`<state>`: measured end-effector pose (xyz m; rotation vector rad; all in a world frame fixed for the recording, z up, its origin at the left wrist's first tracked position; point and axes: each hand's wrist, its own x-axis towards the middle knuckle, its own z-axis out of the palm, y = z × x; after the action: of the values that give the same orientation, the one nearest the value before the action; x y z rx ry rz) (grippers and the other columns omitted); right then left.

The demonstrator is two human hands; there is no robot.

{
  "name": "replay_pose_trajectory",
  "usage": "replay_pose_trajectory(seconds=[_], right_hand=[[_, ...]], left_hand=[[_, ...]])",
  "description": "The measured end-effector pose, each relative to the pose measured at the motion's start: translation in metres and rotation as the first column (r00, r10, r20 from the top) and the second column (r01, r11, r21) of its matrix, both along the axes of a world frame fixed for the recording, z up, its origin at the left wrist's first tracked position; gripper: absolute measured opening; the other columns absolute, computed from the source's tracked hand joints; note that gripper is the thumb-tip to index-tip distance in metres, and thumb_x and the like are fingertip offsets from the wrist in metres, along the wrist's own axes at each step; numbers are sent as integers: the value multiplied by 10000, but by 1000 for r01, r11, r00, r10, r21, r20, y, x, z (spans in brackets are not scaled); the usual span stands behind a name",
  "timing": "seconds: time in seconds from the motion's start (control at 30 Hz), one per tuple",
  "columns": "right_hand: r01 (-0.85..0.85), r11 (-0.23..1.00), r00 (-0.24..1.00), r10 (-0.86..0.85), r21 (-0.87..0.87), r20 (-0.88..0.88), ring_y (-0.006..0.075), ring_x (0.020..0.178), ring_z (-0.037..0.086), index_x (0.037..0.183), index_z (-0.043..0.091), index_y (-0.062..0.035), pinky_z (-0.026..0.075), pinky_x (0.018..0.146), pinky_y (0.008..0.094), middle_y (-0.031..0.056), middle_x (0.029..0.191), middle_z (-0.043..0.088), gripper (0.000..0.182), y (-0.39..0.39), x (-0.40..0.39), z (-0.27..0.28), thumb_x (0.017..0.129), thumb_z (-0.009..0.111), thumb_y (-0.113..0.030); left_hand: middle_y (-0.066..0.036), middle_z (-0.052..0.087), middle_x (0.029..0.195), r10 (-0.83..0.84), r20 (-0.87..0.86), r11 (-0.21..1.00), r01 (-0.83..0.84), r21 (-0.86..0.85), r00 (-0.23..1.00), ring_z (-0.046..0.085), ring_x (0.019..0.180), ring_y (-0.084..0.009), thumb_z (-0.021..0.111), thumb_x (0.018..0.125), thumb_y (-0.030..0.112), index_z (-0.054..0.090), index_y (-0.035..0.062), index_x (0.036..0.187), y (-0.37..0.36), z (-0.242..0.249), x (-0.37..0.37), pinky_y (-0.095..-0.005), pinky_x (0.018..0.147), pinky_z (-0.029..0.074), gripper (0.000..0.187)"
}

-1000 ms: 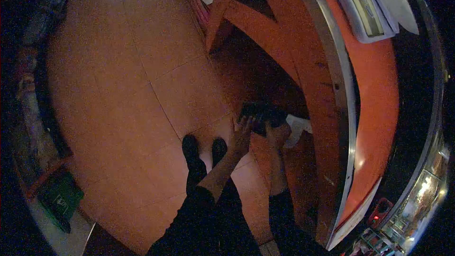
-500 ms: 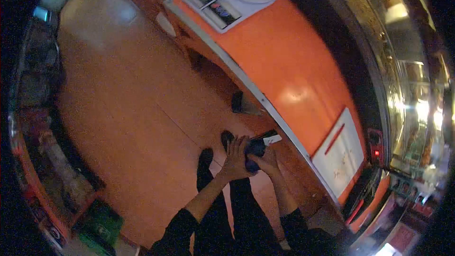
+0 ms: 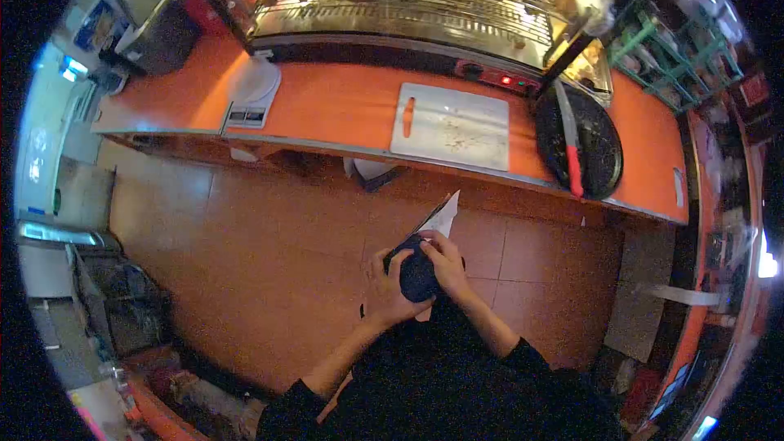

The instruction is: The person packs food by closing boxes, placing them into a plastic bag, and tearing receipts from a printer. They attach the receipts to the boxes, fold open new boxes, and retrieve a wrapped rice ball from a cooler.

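Note:
A dark, rounded object point(image 3: 419, 274) is held between my two hands at the bottom centre, in front of my body. My left hand point(image 3: 389, 290) wraps round its left side. On its right side, my right hand point(image 3: 446, 263) has its fingers curled over the upper edge. A white piece like paper or card point(image 3: 442, 216) sticks up past my fingers, with a dark edge along its left side. What exactly the dark object is cannot be made out.
An orange counter point(image 3: 335, 106) runs across ahead, bearing a scale point(image 3: 247, 114), a white cutting board point(image 3: 451, 127) and a black round tray point(image 3: 600, 155) with a red-handled knife point(image 3: 570, 135). Behind stands a lit food display case point(image 3: 392, 12). Green racks point(image 3: 665, 57) are at the right.
The view has turned to the right and now faces the counter and display case. Both hands still hold the dark object, and more of the white piece shows above it.

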<state>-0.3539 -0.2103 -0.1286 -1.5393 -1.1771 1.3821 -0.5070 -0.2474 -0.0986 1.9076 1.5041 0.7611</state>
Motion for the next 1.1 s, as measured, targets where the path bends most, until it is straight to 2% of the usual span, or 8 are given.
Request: replay_pose_trajectory(seconds=[0.17, 0.23, 0.37, 0.57, 0.8, 0.93, 1.0, 1.1], right_hand=[[304, 911, 942, -330, 279, 53, 124, 683, 584, 1087, 663, 13, 477, 648, 282, 73, 763, 659, 212, -61, 76, 54, 913, 580, -76], [234, 936, 911, -305, 262, 276, 242, 778, 700, 1024, 664, -9, 512, 644, 369, 208, 884, 695, 201, -86, 131, 94, 921, 580, -160], [299, 888, 853, -413, 350, 320, 202, 693, 682, 1019, 651, -9, 505, 593, 358, 190, 822, 687, 196, -132, 245, 158, 931, 589, -173], [513, 790, 847, -529, 335, -50, 25, 662, 472, 863, 606, 12, 369, 556, 204, -30, 696, 544, 142, -161, 393, 192, 940, 599, -107], [646, 346, 429, -902, 680, 52, 89, 612, 486, 765, 596, 27, 413, 580, 245, 28, 667, 581, 155, -89, 624, 232, 884, 627, -68], [321, 847, 492, -532, 424, 689, 426, 759, 625, 744, 603, 8, 498, 646, 455, 248, 742, 616, 185, 79, 739, 141, 804, 640, -163], [202, 876, 309, -481, 438, 820, 431, 783, 642, 846, 626, 12, 525, 677, 473, 255, 792, 644, 192, 176, 795, 68, 815, 623, -177], [197, 955, 336, -277, 221, 900, 430, 826, 651, 901, 639, 13, 540, 726, 490, 274, 880, 645, 203, 291, 848, 25, 813, 609, -168]], left_hand=[[-177, 432, 1169, -184, -172, 975, 203, 96, 968, 414, 1113, -363, 823, 519, 564, 480, 198, 1345, -16, 80, 82, -508, 934, 324, 967], [-173, 434, 1161, -274, -230, 930, 318, 184, 934, 416, 1102, -363, 811, 525, 588, 471, 215, 1373, -18, 105, 133, -504, 923, 323, 988], [-175, 428, 1163, -426, -291, 833, 497, 244, 857, 425, 1081, -367, 805, 545, 575, 478, 279, 1371, -30, 144, 247, -505, 918, 321, 937], [-181, 410, 1192, -544, -291, 703, 617, 354, 787, 419, 1128, -376, 812, 566, 526, 489, 311, 1336, -31, 181, 400, -509, 940, 331, 863], [-196, 376, 1178, -512, -20, 806, 488, 335, 859, 383, 1157, -395, 882, 475, 396, 488, 192, 1264, 66, 148, 509, -532, 964, 353, 906], [-188, 361, 1163, -361, 214, 906, 286, 313, 908, 386, 1142, -354, 891, 512, 387, 382, 69, 1315, 138, 121, 570, -476, 997, 345, 1003], [-170, 363, 1173, -233, 447, 966, 150, 212, 864, 382, 1147, -325, 889, 533, 387, 321, 20, 1317, 161, 116, 609, -463, 1015, 318, 1035], [-175, 372, 1174, -196, 259, 947, 113, 302, 946, 381, 1144, -354, 899, 518, 388, 402, 32, 1257, 201, 99, 637, -513, 1012, 315, 959]])
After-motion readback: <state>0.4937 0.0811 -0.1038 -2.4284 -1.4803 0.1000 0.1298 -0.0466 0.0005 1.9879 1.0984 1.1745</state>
